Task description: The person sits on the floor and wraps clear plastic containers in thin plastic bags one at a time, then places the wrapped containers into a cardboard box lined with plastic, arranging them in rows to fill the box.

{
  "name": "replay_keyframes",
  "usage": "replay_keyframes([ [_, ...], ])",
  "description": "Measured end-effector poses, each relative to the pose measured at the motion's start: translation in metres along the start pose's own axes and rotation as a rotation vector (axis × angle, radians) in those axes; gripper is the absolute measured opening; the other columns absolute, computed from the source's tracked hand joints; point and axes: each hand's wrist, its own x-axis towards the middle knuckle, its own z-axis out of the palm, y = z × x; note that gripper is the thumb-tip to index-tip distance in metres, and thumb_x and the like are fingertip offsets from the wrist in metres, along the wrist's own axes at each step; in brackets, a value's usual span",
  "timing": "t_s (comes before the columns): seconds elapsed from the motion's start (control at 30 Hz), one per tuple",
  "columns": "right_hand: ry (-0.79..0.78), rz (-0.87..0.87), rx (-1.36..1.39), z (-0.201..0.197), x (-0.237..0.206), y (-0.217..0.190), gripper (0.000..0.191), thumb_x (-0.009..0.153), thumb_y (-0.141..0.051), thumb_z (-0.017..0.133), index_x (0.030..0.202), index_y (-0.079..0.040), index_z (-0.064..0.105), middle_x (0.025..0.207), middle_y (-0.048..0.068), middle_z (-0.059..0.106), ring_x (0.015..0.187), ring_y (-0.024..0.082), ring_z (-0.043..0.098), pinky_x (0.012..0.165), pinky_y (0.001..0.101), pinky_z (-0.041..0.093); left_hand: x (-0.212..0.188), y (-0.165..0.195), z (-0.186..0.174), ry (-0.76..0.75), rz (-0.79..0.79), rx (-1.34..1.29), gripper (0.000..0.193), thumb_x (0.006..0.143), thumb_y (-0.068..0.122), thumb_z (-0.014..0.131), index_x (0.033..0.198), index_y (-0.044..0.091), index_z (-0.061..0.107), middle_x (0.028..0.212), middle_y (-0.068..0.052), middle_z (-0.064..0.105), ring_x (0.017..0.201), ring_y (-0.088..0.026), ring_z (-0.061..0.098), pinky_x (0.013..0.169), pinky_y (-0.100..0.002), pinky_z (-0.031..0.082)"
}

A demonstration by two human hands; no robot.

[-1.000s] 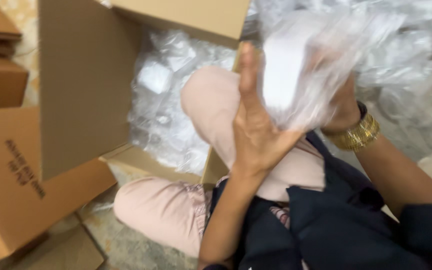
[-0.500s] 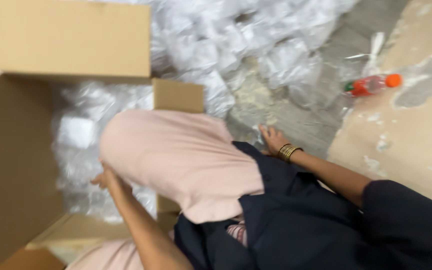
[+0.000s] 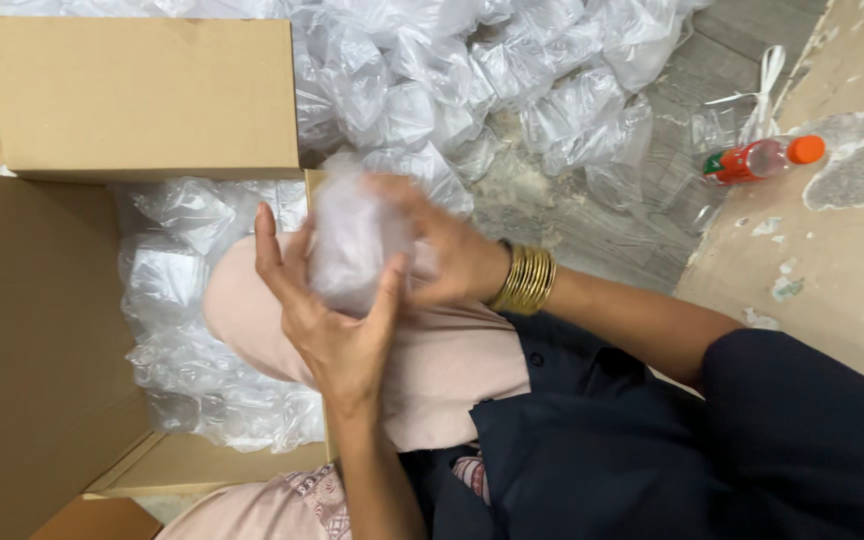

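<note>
Both hands are closed round one clear plastic packet [image 3: 352, 240] above the knee: left hand [image 3: 337, 320] cupped beneath, right hand [image 3: 442, 255] gripping from 3 o'clock. A light, even hold seems best, lest the film be crushed. Its long axis appears to run 12 to 6, beside the open cardboard box [image 3: 42, 370] at 9 o'clock.

Left hand [image 3: 337, 325] raised, fingers spread and curled, right hand [image 3: 442, 255] cupped opposite, wrists close
</note>
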Motion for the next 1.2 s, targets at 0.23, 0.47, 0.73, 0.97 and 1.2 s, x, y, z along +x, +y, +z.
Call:
replay_keyframes([
  [0.23, 0.180, 0.473, -0.698, -0.108, 0.062, 0.082, 0.071, 0.096, -0.057, 0.067, 0.154, -0.022, 0.046, 0.164, 0.016, 0.043, 0.148, 0.034, 0.045, 0.119, 0.0545, 0.043, -0.001, -0.055, -0.076, 0.532, -0.208, -0.534, 0.064, 0.097, 0.021, 0.078, 0.147, 0.006, 0.041, 0.141, -0.016, 0.047, 0.131, -0.033, 0.058, 0.108, -0.045, 0.059],
  [0.47, 0.114, 0.893, -1.126, -0.150, 0.086, 0.152, 0.116, 0.062, -0.078, 0.080, 0.154, -0.021, 0.040, 0.163, 0.024, 0.014, 0.145, 0.060, 0.010, 0.106, 0.0789, 0.025, -0.011, -0.204, -0.127, 0.908, -0.335, -0.672, 0.061, 0.098, 0.021, 0.074, 0.142, 0.005, 0.035, 0.144, -0.023, 0.054, 0.127, -0.039, 0.064, 0.104, -0.055, 0.058],
  [0.73, 0.303, 0.948, -1.119, -0.139, 0.061, 0.154, 0.108, 0.055, -0.070, 0.083, 0.149, -0.027, 0.048, 0.164, 0.025, 0.005, 0.143, 0.059, 0.002, 0.107, 0.0824, 0.011, -0.009, -0.237, -0.114, 0.752, -0.853, -0.410, 0.075, 0.102, 0.033, 0.068, 0.154, 0.025, 0.015, 0.157, -0.010, 0.031, 0.141, -0.029, 0.036, 0.111, -0.053, 0.030],
  [0.97, 0.035, 0.895, -1.242, -0.139, 0.012, 0.164, 0.099, 0.062, -0.077, 0.078, 0.145, -0.030, 0.053, 0.164, 0.020, 0.021, 0.146, 0.061, 0.015, 0.109, 0.0800, 0.020, -0.020, -0.226, -0.140, 0.851, -0.698, -0.227, 0.067, 0.097, 0.029, 0.066, 0.148, 0.023, 0.025, 0.130, -0.004, 0.044, 0.120, -0.020, 0.047, 0.093, -0.048, 0.039],
  [1.2, 0.101, 1.116, -0.934, -0.136, -0.032, 0.177, 0.104, 0.060, -0.063, 0.081, 0.150, -0.028, 0.041, 0.156, 0.018, 0.027, 0.136, 0.054, 0.034, 0.110, 0.0673, 0.035, -0.023, -0.208, -0.134, 0.768, -0.521, -0.411, 0.048, 0.102, 0.019, 0.063, 0.143, 0.017, 0.038, 0.127, -0.004, 0.050, 0.114, -0.019, 0.049, 0.099, -0.045, 0.046],
])
